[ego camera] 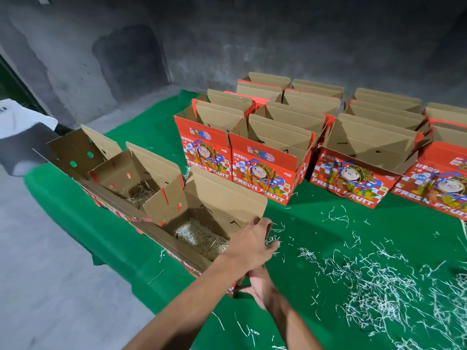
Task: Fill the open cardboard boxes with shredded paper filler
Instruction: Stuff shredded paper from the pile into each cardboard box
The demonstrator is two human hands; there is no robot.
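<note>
An open cardboard box (227, 198) lies at the near left edge of the green cloth, with a layer of shredded paper (199, 236) in its bottom. My left hand (252, 243) grips the right end wall of this box, thumb inside and fingers curled down the outside among a few strands. My right hand (260, 281) lies against the box's near right corner, its fingers hidden under my left wrist. A second open box (121, 173) behind it holds a little paper. A third open box (75, 152) stands beyond that. Loose shredded paper (379, 286) is scattered on the cloth to the right.
Several upright red printed fruit boxes (262, 170) with open tops stand in rows across the back of the green cloth (316, 210). Another person's white and dark clothing (20, 127) shows at the far left. Grey concrete floor (50, 274) lies left of the cloth.
</note>
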